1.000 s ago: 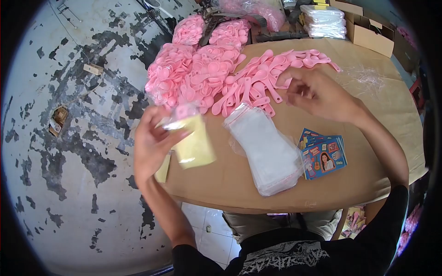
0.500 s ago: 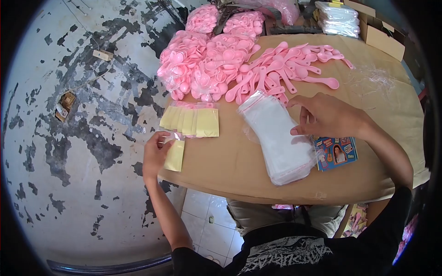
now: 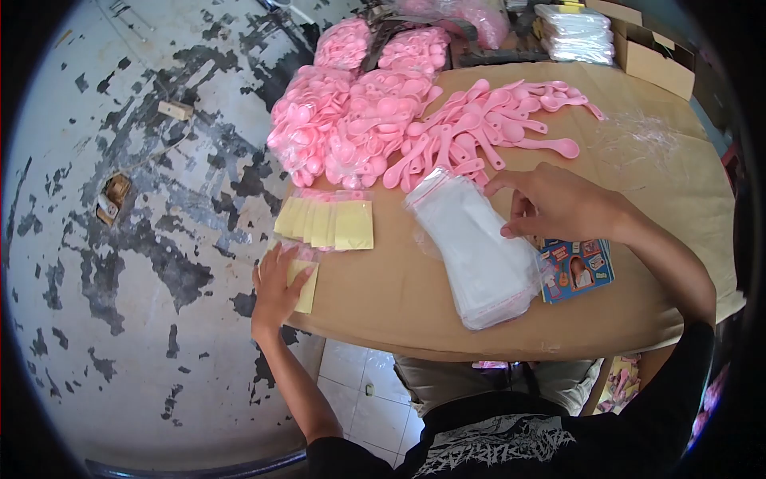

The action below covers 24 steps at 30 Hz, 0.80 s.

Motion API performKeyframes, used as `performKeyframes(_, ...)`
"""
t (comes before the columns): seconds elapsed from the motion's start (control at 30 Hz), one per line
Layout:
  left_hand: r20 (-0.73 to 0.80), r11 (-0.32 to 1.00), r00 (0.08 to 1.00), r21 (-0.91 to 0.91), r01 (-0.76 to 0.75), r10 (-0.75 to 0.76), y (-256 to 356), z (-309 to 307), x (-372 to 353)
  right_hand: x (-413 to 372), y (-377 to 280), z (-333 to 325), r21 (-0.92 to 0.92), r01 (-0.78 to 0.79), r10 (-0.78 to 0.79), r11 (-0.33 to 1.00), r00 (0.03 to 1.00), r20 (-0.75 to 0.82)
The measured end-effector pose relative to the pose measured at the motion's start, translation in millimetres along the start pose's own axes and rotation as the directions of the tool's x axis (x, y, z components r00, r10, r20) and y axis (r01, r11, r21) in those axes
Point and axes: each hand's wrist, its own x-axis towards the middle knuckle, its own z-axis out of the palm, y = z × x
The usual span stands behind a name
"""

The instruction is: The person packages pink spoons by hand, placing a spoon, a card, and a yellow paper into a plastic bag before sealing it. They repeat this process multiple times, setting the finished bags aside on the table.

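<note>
My left hand [image 3: 277, 289] lies with its fingers spread over a clear packet with a yellow card [image 3: 306, 286] at the table's left edge. Just above it on the table is an overlapping row of several similar yellow-card packets [image 3: 352, 225]. My right hand [image 3: 558, 205] hovers by the right side of a stack of clear plastic bags [image 3: 488, 259]. Its thumb and index finger are apart, with no object visible between them. Partly beneath that hand lies a pile of blue printed cards [image 3: 576, 271], beside the bags.
Loose pink spoons [image 3: 495, 120] lie heaped at the back of the brown-covered table [image 3: 399, 295]. Filled bags of pink spoons [image 3: 319, 120] stand at the back left. Plastic scraps [image 3: 650, 144] lie at right, near a cardboard box [image 3: 656, 64] and stacked clear packs [image 3: 576, 33].
My left hand's fingers have gone from gripping the packet's top edge to spread flat on it. My right hand stays beside the bags. The view has shifted slightly.
</note>
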Motion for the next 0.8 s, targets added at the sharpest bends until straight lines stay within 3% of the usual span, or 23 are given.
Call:
performKeyframes(0.1,-0.092,1.000,0.996,0.012,-0.006,0.007,5,11,-1,-1,0,0,0.009,0.026,-0.026,1.000,1.000,0.004)
performKeyframes(0.13,-0.228,0.994,0.974,0.100,0.032,-0.008,13,10,-3,0,1,0,0.019,0.029,-0.029,0.999,1.000,0.002)
performKeyframes(0.23,-0.458,0.984,0.889,-0.153,-0.094,0.014,63,-22,-8,0,5,2,0.024,0.036,-0.035,0.999,0.999,-0.013)
performKeyframes(0.27,-0.437,0.923,0.899,-0.336,-0.189,0.025,88,-26,-11,2,6,4,0.021,0.041,-0.040,0.999,0.999,-0.012)
performKeyframes(0.3,-0.357,0.838,0.908,-0.407,-0.364,0.221,106,-22,-14,3,8,7,0.011,0.076,-0.075,0.997,0.996,-0.055)
performKeyframes(0.33,-0.293,0.712,0.861,-0.485,-0.508,0.415,124,-18,-17,4,12,10,-0.002,0.112,-0.112,0.994,0.989,-0.096)
performKeyframes(0.4,-0.282,0.570,0.693,-0.410,-0.712,0.663,171,-12,-14,2,10,12,-0.019,0.106,-0.108,0.994,0.987,-0.121)
performKeyframes(0.57,-0.185,0.544,0.673,-0.456,-0.705,0.716,195,10,-6,2,10,7,-0.102,-0.059,0.058,0.993,0.998,-0.014)
performKeyframes(0.7,-0.237,0.589,0.676,-0.348,-0.730,0.698,202,4,-7,5,20,13,-0.041,0.012,-0.014,0.999,0.999,-0.046)
performKeyframes(0.8,-0.218,0.535,0.671,-0.454,-0.713,0.709,199,11,-5,5,20,15,-0.078,0.002,-0.007,0.997,0.998,-0.059)
